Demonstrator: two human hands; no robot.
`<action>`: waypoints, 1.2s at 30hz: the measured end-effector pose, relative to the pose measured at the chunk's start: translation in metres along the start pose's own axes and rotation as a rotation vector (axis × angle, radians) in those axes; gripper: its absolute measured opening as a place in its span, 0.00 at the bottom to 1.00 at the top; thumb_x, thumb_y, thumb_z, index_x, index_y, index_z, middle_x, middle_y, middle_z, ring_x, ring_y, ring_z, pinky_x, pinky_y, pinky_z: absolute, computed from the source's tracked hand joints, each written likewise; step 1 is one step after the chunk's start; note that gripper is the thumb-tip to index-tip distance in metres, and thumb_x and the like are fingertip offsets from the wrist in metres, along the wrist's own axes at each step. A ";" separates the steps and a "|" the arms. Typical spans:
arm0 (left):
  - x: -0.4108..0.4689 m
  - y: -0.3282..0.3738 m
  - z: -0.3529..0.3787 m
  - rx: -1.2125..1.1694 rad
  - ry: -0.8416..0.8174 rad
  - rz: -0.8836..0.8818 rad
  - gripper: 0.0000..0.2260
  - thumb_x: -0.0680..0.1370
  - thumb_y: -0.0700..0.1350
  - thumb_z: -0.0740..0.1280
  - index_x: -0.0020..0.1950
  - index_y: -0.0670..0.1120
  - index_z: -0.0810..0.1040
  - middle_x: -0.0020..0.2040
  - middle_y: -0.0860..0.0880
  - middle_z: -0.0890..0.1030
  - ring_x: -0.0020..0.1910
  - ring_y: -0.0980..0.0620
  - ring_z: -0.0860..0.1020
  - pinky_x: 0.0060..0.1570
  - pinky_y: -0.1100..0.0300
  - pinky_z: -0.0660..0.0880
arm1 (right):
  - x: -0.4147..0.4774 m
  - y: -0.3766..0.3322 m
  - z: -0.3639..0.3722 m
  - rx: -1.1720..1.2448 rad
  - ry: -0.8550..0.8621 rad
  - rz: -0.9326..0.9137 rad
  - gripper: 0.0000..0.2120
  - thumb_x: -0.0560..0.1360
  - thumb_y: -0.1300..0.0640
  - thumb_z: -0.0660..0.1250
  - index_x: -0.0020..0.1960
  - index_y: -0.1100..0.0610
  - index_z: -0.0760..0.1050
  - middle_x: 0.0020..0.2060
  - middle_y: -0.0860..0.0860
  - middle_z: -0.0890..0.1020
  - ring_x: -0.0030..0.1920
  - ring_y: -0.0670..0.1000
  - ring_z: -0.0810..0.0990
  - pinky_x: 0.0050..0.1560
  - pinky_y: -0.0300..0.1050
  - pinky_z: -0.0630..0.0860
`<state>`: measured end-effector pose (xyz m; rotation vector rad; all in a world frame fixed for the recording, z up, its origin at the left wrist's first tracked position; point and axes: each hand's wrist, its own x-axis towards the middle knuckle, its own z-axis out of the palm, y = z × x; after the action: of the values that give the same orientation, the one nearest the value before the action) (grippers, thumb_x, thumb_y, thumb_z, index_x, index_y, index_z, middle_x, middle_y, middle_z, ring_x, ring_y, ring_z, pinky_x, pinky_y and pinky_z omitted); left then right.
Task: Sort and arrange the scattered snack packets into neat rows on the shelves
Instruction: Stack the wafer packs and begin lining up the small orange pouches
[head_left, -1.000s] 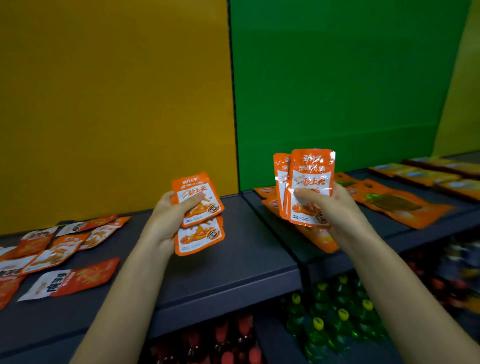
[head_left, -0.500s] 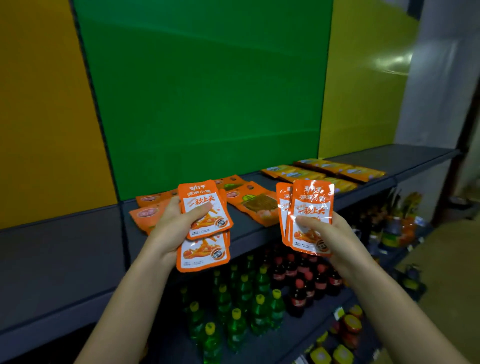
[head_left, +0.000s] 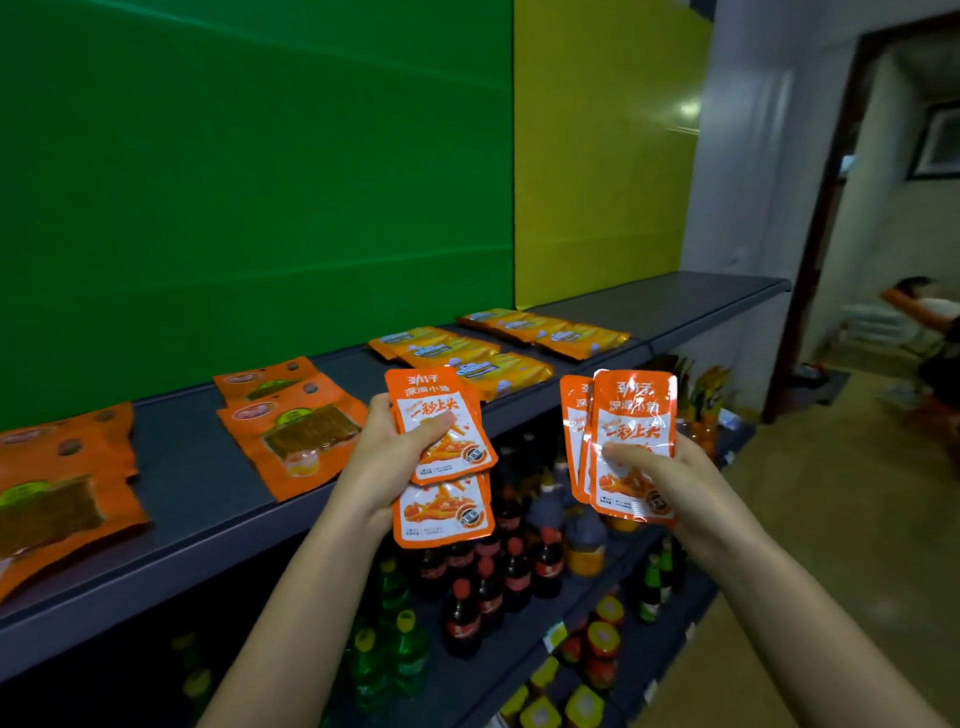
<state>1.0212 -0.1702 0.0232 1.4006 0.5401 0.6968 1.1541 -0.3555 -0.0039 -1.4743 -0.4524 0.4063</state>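
My left hand (head_left: 387, 462) grips a small stack of orange-and-white snack packets (head_left: 441, 452), thumb pressed on the top one, held in front of the grey upper shelf (head_left: 197, 467). My right hand (head_left: 670, 478) grips a second stack of the same packets (head_left: 631, 415) upright, out past the shelf's front edge. Both stacks hang in the air, apart from each other. On the shelf lie larger orange pouches with a dark window (head_left: 296, 431) and, further right, rows of yellow-orange packets (head_left: 467, 353).
More large orange pouches (head_left: 57, 483) lie at the shelf's left end. Lower shelves hold dark and green drink bottles (head_left: 498, 571) and yellow-capped jars (head_left: 587, 706). A bare stretch of shelf (head_left: 701, 301) runs to the right end. A person (head_left: 930, 332) stands beyond the doorway.
The view has swung to the right along the shelf. Both hands keep the same grip on their packet stacks. The scattered packets on the left have left the view; the shelf's right end and doorway appear.
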 end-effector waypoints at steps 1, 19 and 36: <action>0.009 -0.002 0.015 0.004 -0.019 -0.001 0.16 0.75 0.40 0.69 0.59 0.45 0.68 0.45 0.46 0.81 0.34 0.50 0.81 0.26 0.61 0.78 | 0.008 0.002 -0.011 -0.002 0.017 0.004 0.09 0.74 0.62 0.67 0.54 0.56 0.77 0.47 0.53 0.84 0.45 0.53 0.83 0.39 0.44 0.77; 0.229 -0.033 0.282 -0.021 -0.211 -0.024 0.16 0.77 0.38 0.64 0.62 0.41 0.64 0.49 0.41 0.79 0.36 0.49 0.79 0.34 0.57 0.78 | 0.236 -0.027 -0.157 0.106 0.088 -0.122 0.22 0.72 0.64 0.69 0.65 0.58 0.68 0.52 0.55 0.82 0.43 0.50 0.83 0.34 0.37 0.81; 0.328 -0.055 0.398 -0.169 0.179 -0.068 0.29 0.72 0.58 0.67 0.65 0.41 0.68 0.52 0.39 0.81 0.39 0.44 0.83 0.32 0.55 0.80 | 0.429 -0.029 -0.207 0.019 -0.427 -0.061 0.09 0.74 0.64 0.67 0.53 0.55 0.77 0.43 0.51 0.85 0.35 0.44 0.84 0.35 0.35 0.80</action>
<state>1.5381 -0.2131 0.0317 1.1639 0.6512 0.7992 1.6272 -0.3083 0.0349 -1.3503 -0.8275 0.6794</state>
